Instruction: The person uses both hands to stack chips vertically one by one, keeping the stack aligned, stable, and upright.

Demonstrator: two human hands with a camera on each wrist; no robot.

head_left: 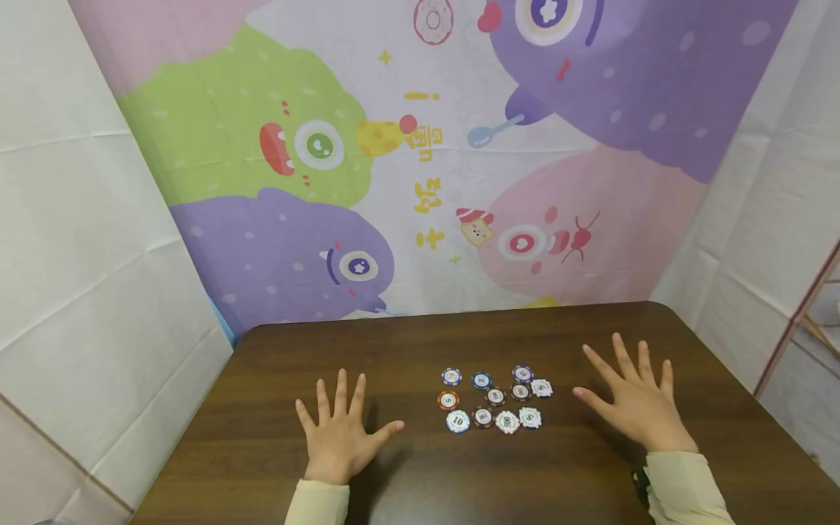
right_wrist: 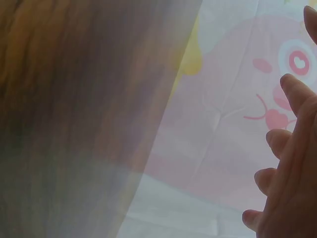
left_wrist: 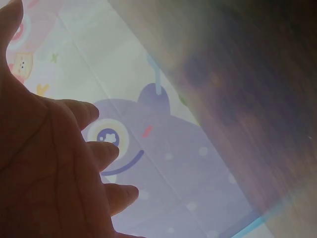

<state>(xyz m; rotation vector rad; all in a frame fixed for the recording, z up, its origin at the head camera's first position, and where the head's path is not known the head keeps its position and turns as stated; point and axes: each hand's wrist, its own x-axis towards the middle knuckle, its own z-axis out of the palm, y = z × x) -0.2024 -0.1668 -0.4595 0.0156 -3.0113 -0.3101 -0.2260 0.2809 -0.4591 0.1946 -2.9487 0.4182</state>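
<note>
Several poker chips lie flat in a loose cluster on the brown table, among them a red chip (head_left: 448, 400), a blue-edged white chip (head_left: 458, 421), dark chips (head_left: 496, 397) and white chips (head_left: 530, 418). My left hand (head_left: 340, 436) is to the left of the cluster with fingers spread, holding nothing. On the other side, my right hand (head_left: 633, 405) has its fingers spread too, apart from the chips. Each wrist view shows its own hand, the left palm (left_wrist: 47, 163) and the right hand (right_wrist: 292, 173), with no chip in sight.
The wooden table (head_left: 262, 408) has rounded far corners. Behind it hangs a cloth (head_left: 453, 168) printed with cartoon monsters. White panels stand at the left (head_left: 98, 219) and right (head_left: 755, 197). A dark band (head_left: 639, 483) circles the right wrist beside the beige sleeve.
</note>
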